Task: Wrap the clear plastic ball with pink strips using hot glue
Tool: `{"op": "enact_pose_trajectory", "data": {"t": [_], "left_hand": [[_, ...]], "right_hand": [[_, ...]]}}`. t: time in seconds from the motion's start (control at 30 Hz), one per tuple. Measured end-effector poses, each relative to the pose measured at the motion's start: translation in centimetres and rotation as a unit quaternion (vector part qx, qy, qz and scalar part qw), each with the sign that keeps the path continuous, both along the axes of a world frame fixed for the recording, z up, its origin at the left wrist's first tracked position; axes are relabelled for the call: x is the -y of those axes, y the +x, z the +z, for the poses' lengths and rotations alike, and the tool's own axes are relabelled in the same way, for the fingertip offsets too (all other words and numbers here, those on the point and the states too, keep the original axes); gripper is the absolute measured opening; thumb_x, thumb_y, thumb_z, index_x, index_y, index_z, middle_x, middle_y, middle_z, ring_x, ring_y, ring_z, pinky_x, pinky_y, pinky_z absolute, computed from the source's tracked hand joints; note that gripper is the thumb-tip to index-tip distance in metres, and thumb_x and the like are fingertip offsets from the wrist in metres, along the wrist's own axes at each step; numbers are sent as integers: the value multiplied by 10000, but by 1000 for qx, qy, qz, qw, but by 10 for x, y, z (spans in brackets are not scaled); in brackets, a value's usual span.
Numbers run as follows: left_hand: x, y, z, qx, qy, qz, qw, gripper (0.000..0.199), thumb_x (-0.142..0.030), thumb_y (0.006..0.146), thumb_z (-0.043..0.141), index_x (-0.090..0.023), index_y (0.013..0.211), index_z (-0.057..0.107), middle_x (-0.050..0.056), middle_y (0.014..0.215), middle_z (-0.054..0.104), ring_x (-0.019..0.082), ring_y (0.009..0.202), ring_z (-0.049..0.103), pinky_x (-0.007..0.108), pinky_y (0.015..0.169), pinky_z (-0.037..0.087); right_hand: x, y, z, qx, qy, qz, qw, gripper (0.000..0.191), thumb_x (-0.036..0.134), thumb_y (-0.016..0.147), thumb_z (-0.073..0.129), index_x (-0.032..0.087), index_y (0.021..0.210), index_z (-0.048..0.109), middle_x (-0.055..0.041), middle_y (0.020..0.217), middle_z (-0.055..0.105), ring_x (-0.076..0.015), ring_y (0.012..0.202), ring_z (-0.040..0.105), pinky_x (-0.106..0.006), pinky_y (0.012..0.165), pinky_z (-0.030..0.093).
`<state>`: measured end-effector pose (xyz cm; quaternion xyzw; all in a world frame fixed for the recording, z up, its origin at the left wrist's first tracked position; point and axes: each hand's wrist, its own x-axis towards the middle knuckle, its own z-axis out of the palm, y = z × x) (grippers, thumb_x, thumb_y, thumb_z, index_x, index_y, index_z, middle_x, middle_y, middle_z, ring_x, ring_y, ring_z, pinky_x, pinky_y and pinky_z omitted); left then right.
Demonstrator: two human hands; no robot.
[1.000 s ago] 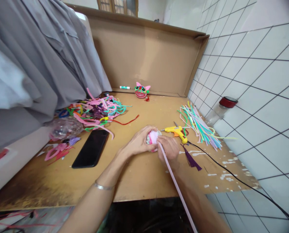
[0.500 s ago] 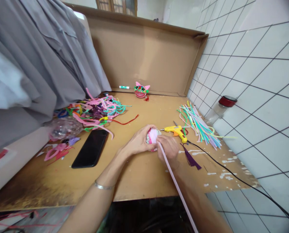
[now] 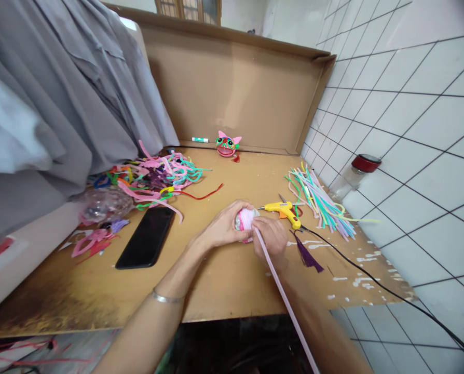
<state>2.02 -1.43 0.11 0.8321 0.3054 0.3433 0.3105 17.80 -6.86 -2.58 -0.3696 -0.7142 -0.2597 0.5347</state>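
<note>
My left hand (image 3: 224, 224) is wrapped round the left side of a small roundish craft piece (image 3: 246, 217), covered in pale pink and white fuzzy strands with a brighter pink edge. Against its right side, my right hand (image 3: 271, 239) is closed on a long pale pink pipe cleaner (image 3: 281, 291). The loose length of it runs down toward the bottom edge of the view. Fingers hide much of the craft piece. Just beyond the right hand lies a yellow glue gun (image 3: 282, 210), its nozzle pointing at the piece.
Pipe cleaners (image 3: 325, 202) lie at right near a purple tassel (image 3: 308, 254) and the glue gun's black cord (image 3: 356, 265). A tangled heap (image 3: 158, 174) and a black phone (image 3: 146, 239) occupy the left. A finished animal head (image 3: 228, 145) and glue stick (image 3: 200, 139) sit at the back.
</note>
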Motion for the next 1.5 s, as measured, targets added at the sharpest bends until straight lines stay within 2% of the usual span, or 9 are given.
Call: {"op": "enact_pose_trajectory", "data": {"t": [0.17,0.47,0.73,0.93,1.13,1.5], "left_hand": [[1,0,1,-20,-7,20,1000,582,-265,662,695,-200,1200,485,80,1188,616,251,1068,605,397,970,477],[-2,0,-5,10,8,-1,1000,519,-253,668,685,-190,1156,522,99,1219,598,260,1130,586,411,1022,449],[1,0,0,1,-6,2,1000,540,-242,659,686,-196,1168,513,85,1203,605,254,1092,595,401,996,459],[0,0,-3,-11,-6,8,1000,545,-255,667,687,-189,1171,489,77,1161,612,245,1031,606,387,941,482],[-2,0,-4,6,9,1,1000,493,-276,676,674,-197,1131,501,88,1188,596,253,1098,587,402,998,451],[0,0,-2,1,-3,5,1000,520,-267,668,682,-200,1147,492,64,1159,608,235,1040,601,379,954,473]], "right_hand": [[1,-1,-1,-4,-8,-5,1000,176,65,862,485,179,922,604,-75,836,736,-169,813,702,-294,711,526],[1,1,-1,3,-17,1,1000,166,57,851,505,176,917,600,-74,839,733,-173,801,701,-296,721,522],[0,0,-2,-7,-13,-2,1000,168,83,873,492,181,930,616,-80,834,734,-185,809,706,-309,726,533],[1,2,-1,-1,-16,2,1000,157,68,867,511,175,934,604,-82,843,733,-182,814,704,-305,721,535],[1,1,-1,-6,-20,1,1000,179,61,869,488,178,942,600,-76,840,731,-179,819,705,-302,720,535],[-1,0,-3,-13,-3,4,1000,162,80,869,504,181,930,615,-82,839,730,-179,803,704,-299,717,534]]}}
